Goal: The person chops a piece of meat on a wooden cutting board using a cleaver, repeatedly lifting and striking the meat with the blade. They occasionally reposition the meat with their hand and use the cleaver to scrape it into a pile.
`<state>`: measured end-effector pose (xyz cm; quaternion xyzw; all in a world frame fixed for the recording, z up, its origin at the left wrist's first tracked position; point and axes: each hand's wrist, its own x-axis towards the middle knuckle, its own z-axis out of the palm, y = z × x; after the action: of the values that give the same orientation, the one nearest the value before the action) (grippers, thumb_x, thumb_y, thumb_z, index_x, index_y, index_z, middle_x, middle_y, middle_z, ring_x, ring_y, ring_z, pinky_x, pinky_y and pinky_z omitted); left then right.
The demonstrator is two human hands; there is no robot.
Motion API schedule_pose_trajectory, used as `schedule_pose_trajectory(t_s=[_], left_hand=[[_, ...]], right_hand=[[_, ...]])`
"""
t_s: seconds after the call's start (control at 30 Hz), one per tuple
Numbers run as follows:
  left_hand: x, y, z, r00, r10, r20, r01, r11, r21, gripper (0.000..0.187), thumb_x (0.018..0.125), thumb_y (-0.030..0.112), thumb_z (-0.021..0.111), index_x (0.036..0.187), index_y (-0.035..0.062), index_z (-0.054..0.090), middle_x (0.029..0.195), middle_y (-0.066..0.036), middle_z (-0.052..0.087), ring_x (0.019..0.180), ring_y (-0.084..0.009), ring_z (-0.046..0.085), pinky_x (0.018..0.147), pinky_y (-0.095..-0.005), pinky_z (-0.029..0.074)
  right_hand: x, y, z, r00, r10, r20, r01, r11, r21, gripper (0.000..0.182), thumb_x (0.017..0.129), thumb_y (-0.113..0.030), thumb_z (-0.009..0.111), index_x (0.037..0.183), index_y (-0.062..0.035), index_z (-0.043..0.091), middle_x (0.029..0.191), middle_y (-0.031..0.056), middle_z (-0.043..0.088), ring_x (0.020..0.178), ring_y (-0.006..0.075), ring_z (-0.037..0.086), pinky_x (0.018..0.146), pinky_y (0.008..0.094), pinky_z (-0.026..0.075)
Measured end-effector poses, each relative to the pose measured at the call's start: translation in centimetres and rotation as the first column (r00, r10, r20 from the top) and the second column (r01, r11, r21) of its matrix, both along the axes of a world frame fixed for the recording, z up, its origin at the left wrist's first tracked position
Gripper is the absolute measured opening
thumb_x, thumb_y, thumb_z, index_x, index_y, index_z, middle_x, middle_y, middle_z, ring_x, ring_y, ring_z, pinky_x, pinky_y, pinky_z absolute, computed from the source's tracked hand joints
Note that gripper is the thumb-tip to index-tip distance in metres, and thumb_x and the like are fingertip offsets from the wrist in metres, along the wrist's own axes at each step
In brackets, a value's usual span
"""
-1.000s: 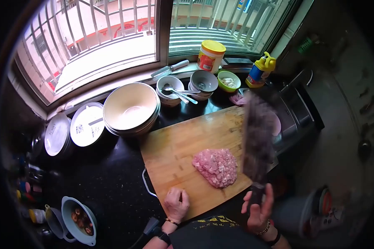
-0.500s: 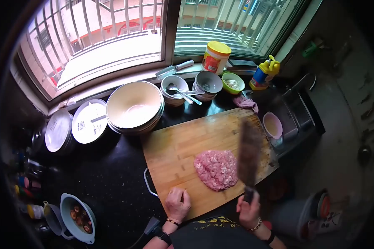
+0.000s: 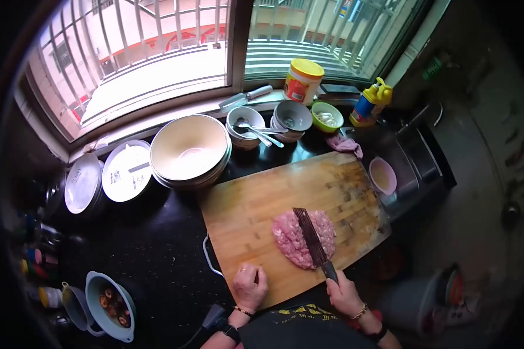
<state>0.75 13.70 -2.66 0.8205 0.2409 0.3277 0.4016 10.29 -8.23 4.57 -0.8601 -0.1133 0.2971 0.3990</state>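
A flattened mound of pink minced meat (image 3: pixel 287 239) lies on the wooden cutting board (image 3: pixel 241 212). My right hand (image 3: pixel 346 295) grips the dark handle of a cleaver (image 3: pixel 311 237). Its blade stands edge-down across the middle of the meat, pointing away from me. My left hand (image 3: pixel 250 287) rests as a loose fist on the board's near left corner, apart from the meat, with nothing seen in it.
Behind the board stand a stack of large bowls (image 3: pixel 190 148), small bowls (image 3: pixel 244 125) with spoons, and a green bowl (image 3: pixel 327 116). A pink bowl (image 3: pixel 382 175) sits right, by the sink. A blue colander (image 3: pixel 110 305) with mushrooms is at lower left.
The cleaver has come down from a raised position right of the meat onto its middle, tilting leftward. My left hand has stayed in place.
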Motion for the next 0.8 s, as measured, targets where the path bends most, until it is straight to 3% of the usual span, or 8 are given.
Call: schedule_pose_trajectory(t_s=[0.03, 0.17, 0.3, 0.33, 0.47, 0.63, 0.7, 0.8], left_hand=[[0.0, 0.0, -0.1, 1.000, -0.005, 0.011, 0.005, 1.000, 0.000, 0.008, 0.075, 0.002, 0.060, 0.070, 0.0041, 0.054, 0.067, -0.014, 0.052, 0.064, -0.0316, 0.054, 0.058, -0.0400, 0.043], [0.0, -0.3, 0.0, 0.999, 0.011, -0.050, -0.011, 1.000, -0.002, 0.008, 0.075, 0.002, 0.060, 0.070, 0.0042, 0.053, 0.067, -0.014, 0.052, 0.064, -0.0316, 0.054, 0.059, -0.0397, 0.044], [0.1, -0.1, 0.2, 1.000, 0.004, -0.025, -0.004, 1.000, -0.011, 0.008, 0.075, 0.002, 0.060, 0.070, 0.0041, 0.053, 0.066, -0.013, 0.052, 0.064, -0.0313, 0.055, 0.059, -0.0394, 0.044], [0.1, -0.1, 0.2, 1.000, 0.006, -0.029, -0.007, 1.000, -0.014, 0.009, 0.075, 0.002, 0.060, 0.069, 0.0040, 0.053, 0.066, -0.013, 0.053, 0.064, -0.0312, 0.055, 0.059, -0.0393, 0.044], [-0.4, -0.1, 0.0, 1.000, -0.014, 0.022, 0.014, 1.000, -0.014, 0.009, 0.075, 0.003, 0.060, 0.069, 0.0038, 0.054, 0.066, -0.013, 0.053, 0.064, -0.0312, 0.055, 0.059, -0.0394, 0.044], [0.0, 0.0, 0.3, 0.999, 0.000, -0.037, 0.000, 1.000, -0.019, 0.008, 0.075, 0.003, 0.061, 0.069, 0.0037, 0.055, 0.067, -0.013, 0.053, 0.064, -0.0311, 0.055, 0.059, -0.0396, 0.044], [0.2, 0.0, 0.3, 1.000, 0.004, -0.001, -0.004, 1.000, -0.017, 0.009, 0.075, 0.002, 0.060, 0.068, 0.0030, 0.053, 0.066, -0.014, 0.052, 0.062, -0.0315, 0.054, 0.057, -0.0394, 0.043], [0.5, 0.3, 0.2, 0.999, 0.014, 0.048, -0.014, 1.000, -0.003, 0.010, 0.076, 0.001, 0.059, 0.068, 0.0024, 0.052, 0.065, -0.014, 0.051, 0.061, -0.0319, 0.053, 0.055, -0.0390, 0.042]], right_hand=[[0.3, 0.7, 3.4, 0.990, -0.041, -0.138, 0.046, 0.998, 0.033, 0.021, 0.094, -0.016, 0.048, 0.109, -0.0024, 0.051, 0.062, 0.0050, 0.056, 0.049, 0.0128, 0.057, 0.047, 0.0285, 0.046], [-0.3, 1.2, 7.8, 0.923, -0.040, 0.383, -0.081, 0.952, 0.294, 0.034, 0.094, -0.018, 0.046, 0.121, 0.0025, 0.045, 0.068, 0.0028, 0.057, 0.049, 0.0070, 0.054, 0.047, 0.0231, 0.045], [-0.7, 0.8, -0.2, 0.887, -0.080, 0.455, 0.022, 0.991, 0.131, 0.035, 0.091, -0.019, 0.051, 0.118, 0.0029, 0.045, 0.075, 0.0209, 0.061, 0.064, 0.0392, 0.062, 0.057, 0.0397, 0.049], [0.3, 1.7, -0.2, 0.975, 0.066, 0.210, -0.055, 0.997, -0.058, 0.030, 0.089, -0.016, 0.051, 0.114, 0.0007, 0.047, 0.076, 0.0262, 0.059, 0.077, 0.0498, 0.056, 0.062, 0.0466, 0.047], [0.8, 2.4, 5.4, 0.998, 0.001, 0.056, -0.005, 0.997, 0.071, 0.019, 0.092, -0.017, 0.049, 0.103, -0.0017, 0.053, 0.061, 0.0044, 0.056, 0.049, 0.0116, 0.057, 0.047, 0.0278, 0.045], [-0.7, 2.7, 4.0, 0.888, -0.126, 0.442, -0.056, 0.925, 0.376, 0.030, 0.093, -0.024, 0.050, 0.109, 0.0016, 0.047, 0.066, 0.0113, 0.059, 0.054, 0.0257, 0.062, 0.051, 0.0324, 0.048], [0.1, 4.0, 0.8, 0.903, 0.060, 0.425, -0.072, 0.997, 0.011, 0.026, 0.091, -0.021, 0.053, 0.109, -0.0022, 0.049, 0.068, 0.0208, 0.059, 0.068, 0.0432, 0.060, 0.056, 0.0428, 0.047], [1.5, 3.2, 0.6, 0.951, 0.175, 0.254, -0.159, 0.984, -0.085, 0.025, 0.090, -0.018, 0.053, 0.110, -0.0032, 0.050, 0.067, 0.0198, 0.058, 0.065, 0.0382, 0.062, 0.056, 0.0410, 0.047]])
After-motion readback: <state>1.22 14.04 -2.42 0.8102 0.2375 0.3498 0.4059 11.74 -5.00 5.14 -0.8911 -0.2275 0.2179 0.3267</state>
